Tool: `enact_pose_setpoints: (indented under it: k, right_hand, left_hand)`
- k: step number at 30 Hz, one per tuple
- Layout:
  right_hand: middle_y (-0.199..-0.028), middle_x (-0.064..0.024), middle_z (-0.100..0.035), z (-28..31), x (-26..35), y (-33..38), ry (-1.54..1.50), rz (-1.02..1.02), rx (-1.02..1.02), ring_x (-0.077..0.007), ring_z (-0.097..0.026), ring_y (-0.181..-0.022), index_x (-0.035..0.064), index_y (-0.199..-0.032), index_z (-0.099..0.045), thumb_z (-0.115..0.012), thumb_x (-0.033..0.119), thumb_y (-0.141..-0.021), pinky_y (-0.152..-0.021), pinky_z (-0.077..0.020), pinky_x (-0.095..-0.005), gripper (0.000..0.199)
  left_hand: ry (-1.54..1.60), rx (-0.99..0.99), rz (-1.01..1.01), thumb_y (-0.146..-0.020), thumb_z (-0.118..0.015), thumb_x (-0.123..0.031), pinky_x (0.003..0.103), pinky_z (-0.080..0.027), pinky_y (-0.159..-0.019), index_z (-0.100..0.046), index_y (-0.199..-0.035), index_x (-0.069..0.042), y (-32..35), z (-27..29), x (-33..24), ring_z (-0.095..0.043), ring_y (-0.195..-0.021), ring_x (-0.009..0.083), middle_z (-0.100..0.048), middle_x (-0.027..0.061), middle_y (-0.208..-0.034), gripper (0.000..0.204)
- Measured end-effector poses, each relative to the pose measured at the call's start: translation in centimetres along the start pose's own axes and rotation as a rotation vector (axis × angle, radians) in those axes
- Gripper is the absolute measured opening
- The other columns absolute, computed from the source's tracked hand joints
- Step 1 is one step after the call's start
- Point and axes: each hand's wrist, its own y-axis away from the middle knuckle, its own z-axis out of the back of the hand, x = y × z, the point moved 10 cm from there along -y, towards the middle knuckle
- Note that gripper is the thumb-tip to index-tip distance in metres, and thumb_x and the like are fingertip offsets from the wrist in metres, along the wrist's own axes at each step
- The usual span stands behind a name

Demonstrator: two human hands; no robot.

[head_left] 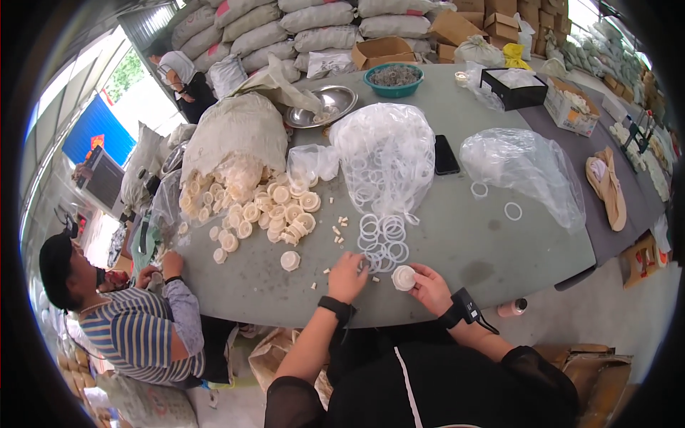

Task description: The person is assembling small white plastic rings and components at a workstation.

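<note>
My right hand [431, 291] grips a round cream plastic cap [404, 278] with a ribbed edge, held just above the table's near edge. Beside it, my left hand [347, 278] has its fingers bent and drawn together at the near side of a cluster of translucent rings [384, 239]. Whatever those fingertips pinch, if anything, is too small to make out. Several small cream pegs [337, 230] are scattered left of the rings. One more cap [290, 261] lies apart from the big heap of cream caps [278, 207], which spills from a woven sack [232, 135].
A clear bag of rings [385, 150] stands behind the cluster, with a black phone [447, 155] to its right. Farther right lies another clear bag [524, 171]. A metal bowl [322, 107] and a teal basin [394, 82] are at the back. A co-worker [143, 321] sits left.
</note>
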Motion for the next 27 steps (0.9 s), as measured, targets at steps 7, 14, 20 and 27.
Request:
enact_pose_setpoints:
  k: [7,14,20,27]
  right_hand:
    - [-0.113,-0.0165,-0.048,-1.0,0.3,-0.2,0.063,-0.012,0.047,-0.0252,-0.051,-0.102,-0.0068,-0.117,-0.037,-0.044,0.003,-0.083,-0.086,-0.0438,-0.0372,0.037]
    - [-0.112,-0.0158,-0.049,-0.6,-0.1,-0.3,0.006,-0.027,0.072,-0.0251,-0.051,-0.102,-0.0072,-0.115,-0.039,-0.045,0.004,-0.083,-0.089,-0.0412,-0.0376,0.035]
    - [-0.108,-0.0136,-0.052,0.5,-0.3,0.3,-0.103,-0.059,0.015,-0.0229,-0.053,-0.098,-0.0032,-0.107,-0.045,-0.047,0.008,-0.084,-0.087,-0.0413,-0.0361,0.026]
    - [-0.101,-0.0111,-0.054,-2.6,-0.7,1.2,-0.131,-0.048,0.002,-0.0194,-0.053,-0.095,0.0022,-0.094,-0.047,-0.048,0.013,-0.085,-0.084,-0.0421,-0.0336,0.014]
  left_hand:
    - [-0.247,0.046,-0.104,-0.066,-0.058,-0.012,0.038,-0.044,-0.063,-0.058,-0.074,-0.007,-0.7,-0.6,-0.1,-0.053,-0.073,0.0285,-0.051,0.0099,-0.077,0.01]
    - [-0.256,0.035,-0.154,-0.067,-0.058,-0.011,0.035,-0.043,-0.06,-0.056,-0.074,-0.008,0.2,0.0,-0.8,-0.053,-0.07,0.0275,-0.053,0.0081,-0.074,0.008]
    - [-0.076,-0.246,-0.082,-0.065,-0.059,-0.005,0.033,-0.043,-0.055,-0.053,-0.074,-0.006,1.3,3.8,-2.9,-0.054,-0.062,0.0239,-0.052,0.0077,-0.072,0.011]
    - [0.278,-0.206,-0.136,-0.069,-0.061,0.0,0.027,-0.043,-0.054,-0.058,-0.08,-0.003,3.7,2.9,-6.8,-0.055,-0.06,0.0171,-0.056,0.0074,-0.074,0.012]
